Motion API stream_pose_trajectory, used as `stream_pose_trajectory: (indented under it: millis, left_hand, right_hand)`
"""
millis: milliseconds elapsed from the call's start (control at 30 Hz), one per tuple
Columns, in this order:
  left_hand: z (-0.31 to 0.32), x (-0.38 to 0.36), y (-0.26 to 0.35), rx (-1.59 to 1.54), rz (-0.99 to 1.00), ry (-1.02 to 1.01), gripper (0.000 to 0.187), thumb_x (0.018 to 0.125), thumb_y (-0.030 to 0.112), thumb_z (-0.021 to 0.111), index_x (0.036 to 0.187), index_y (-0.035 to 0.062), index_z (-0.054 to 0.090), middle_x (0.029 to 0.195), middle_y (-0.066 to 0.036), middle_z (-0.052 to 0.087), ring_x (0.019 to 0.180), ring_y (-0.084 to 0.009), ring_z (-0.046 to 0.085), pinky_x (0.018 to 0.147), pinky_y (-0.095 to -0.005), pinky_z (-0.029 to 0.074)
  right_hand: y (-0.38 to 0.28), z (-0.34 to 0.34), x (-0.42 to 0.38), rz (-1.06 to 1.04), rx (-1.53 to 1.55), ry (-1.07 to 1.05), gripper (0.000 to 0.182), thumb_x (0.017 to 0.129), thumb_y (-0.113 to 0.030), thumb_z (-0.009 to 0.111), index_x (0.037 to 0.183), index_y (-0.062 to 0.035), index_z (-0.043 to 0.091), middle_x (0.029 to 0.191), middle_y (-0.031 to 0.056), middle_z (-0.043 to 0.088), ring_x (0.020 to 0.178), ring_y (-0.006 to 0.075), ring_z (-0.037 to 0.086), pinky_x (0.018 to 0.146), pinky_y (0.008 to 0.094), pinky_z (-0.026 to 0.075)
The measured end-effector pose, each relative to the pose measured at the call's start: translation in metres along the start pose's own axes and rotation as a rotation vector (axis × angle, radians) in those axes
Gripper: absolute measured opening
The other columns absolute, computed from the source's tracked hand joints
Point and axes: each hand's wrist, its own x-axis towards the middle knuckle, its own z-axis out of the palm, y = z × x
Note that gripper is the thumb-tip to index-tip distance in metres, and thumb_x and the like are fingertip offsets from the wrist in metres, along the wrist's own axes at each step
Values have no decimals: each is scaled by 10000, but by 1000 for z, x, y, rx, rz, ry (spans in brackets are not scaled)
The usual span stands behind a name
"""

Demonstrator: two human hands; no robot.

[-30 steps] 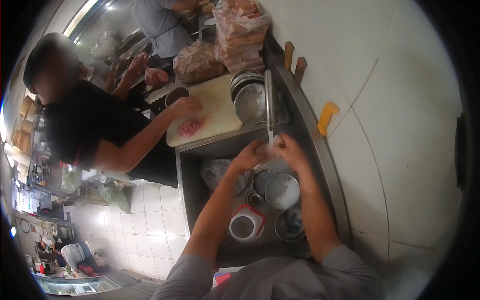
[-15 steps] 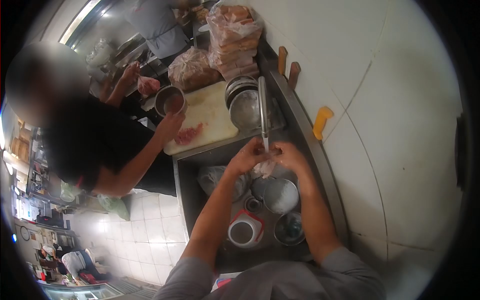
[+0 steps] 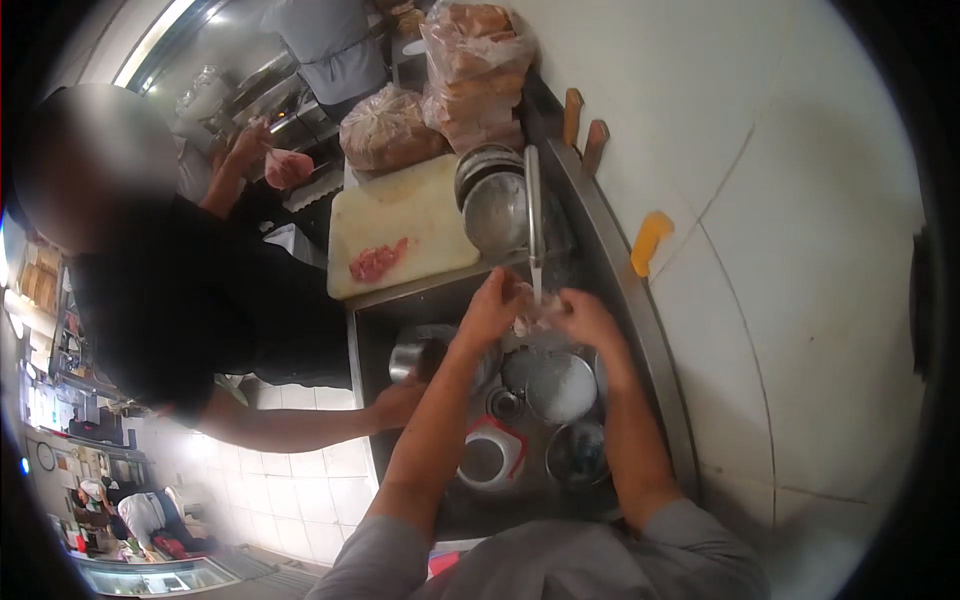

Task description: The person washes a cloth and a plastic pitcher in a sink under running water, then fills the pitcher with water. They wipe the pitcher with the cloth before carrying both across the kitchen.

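Under the faucet (image 3: 534,205), my left hand (image 3: 487,315) and my right hand (image 3: 584,320) are closed on a pale, wet piece of raw meat (image 3: 524,322). Water runs down between the hands onto it, and fingers cover much of the piece. Below them in the sink stands a metal bowl (image 3: 562,390) with whitish, cloudy water. Nearer to me are a white container with a red handle (image 3: 487,456) and another metal bowl (image 3: 577,455).
A co-worker's hand (image 3: 398,402) holds a metal pot (image 3: 407,360) inside the sink, beside my left forearm. Beyond the sink, a cutting board (image 3: 400,215) bears chopped raw meat (image 3: 378,262). Stacked metal bowls (image 3: 495,212) stand by the faucet. Knife handles (image 3: 573,115) and a yellow handle (image 3: 652,242) line the wall.
The co-worker's arm has swung from over the cutting board down into the sink with the metal pot. My hands have moved slightly apart, still at the running water.
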Motion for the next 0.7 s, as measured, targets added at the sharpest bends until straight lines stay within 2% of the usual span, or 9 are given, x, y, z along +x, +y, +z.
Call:
stream_pose_trajectory:
  millis: [133, 267, 300, 400, 467, 500, 600, 633, 700]
  left_hand:
    - [31, -8, -13, -168, 186, -169, 516, 795, -3, 644, 1260, 40, 424, 1077, -114, 626, 961, -236, 627, 815, -388, 499]
    - [53, 9, -49, 274, -123, -189, 429, 778, 91, 652, 1181, 11, 527, 968, -219, 662, 960, -350, 654, 815, -396, 492]
    - [54, 2, -41, 12, -235, -38, 367, 781, 143, 651, 1112, 14, 560, 952, -264, 651, 972, -410, 625, 803, -428, 489]
    - [64, 5, -33, 105, -201, 225, 340, 791, 179, 648, 1079, 19, 561, 964, -258, 653, 954, -421, 630, 791, -438, 491]
    - [72, -1, -2, 18, -183, 248, 371, 807, 205, 651, 1105, 16, 536, 949, -243, 657, 960, -416, 640, 797, -434, 493]
    - [79, -5, 8, -75, -208, 251, 415, 817, 214, 647, 1157, 13, 521, 975, -249, 652, 979, -422, 634, 810, -433, 491]
    - [109, -24, -13, -139, -121, 320, 510, 863, 219, 634, 1303, 42, 446, 1146, -221, 601, 1094, -374, 589, 895, -407, 463]
    - [115, -33, -25, -129, -67, 350, 538, 880, 216, 630, 1349, 59, 416, 1219, -204, 577, 1142, -347, 569, 931, -394, 449]
    - [112, -47, -33, 156, -11, 406, 642, 917, 325, 570, 1423, 24, 314, 1339, -220, 488, 1203, -358, 517, 981, -388, 413]
  right_hand:
    - [-21, 17, 26, -145, 89, 102, 293, 766, -157, 700, 1011, -23, 614, 874, 155, 662, 786, 266, 653, 725, 350, 502]
    - [-22, 10, 22, -156, 503, 285, 379, 830, -192, 670, 1155, -25, 567, 898, 104, 649, 766, 226, 640, 686, 361, 509]
    - [-10, 11, 16, -175, 681, 361, 415, 849, -212, 666, 1202, -27, 550, 906, 90, 643, 768, 219, 635, 681, 368, 511]
    - [32, 29, 9, 324, 659, 438, 473, 892, -359, 651, 1209, -30, 529, 1005, 108, 614, 768, 231, 617, 674, 361, 516]
    - [29, 33, 8, 677, 1197, 86, 543, 929, -478, 562, 1280, -68, 498, 1069, 132, 608, 785, 249, 629, 656, 356, 526]
    - [21, 37, 8, 610, 1472, -3, 535, 929, -485, 542, 1276, -80, 497, 1016, 115, 635, 786, 246, 637, 646, 363, 537]
    - [47, 67, 47, 456, 1476, 79, 470, 926, -449, 550, 1205, -71, 563, 979, 98, 660, 855, 241, 648, 712, 373, 544]
    - [78, 87, 68, 424, 1517, 17, 373, 916, -387, 565, 1058, -50, 638, 892, 74, 673, 837, 205, 651, 710, 359, 535]
    - [119, 132, 112, 502, 1385, 203, 341, 921, -356, 548, 991, -43, 663, 878, 73, 678, 809, 196, 651, 702, 346, 526]
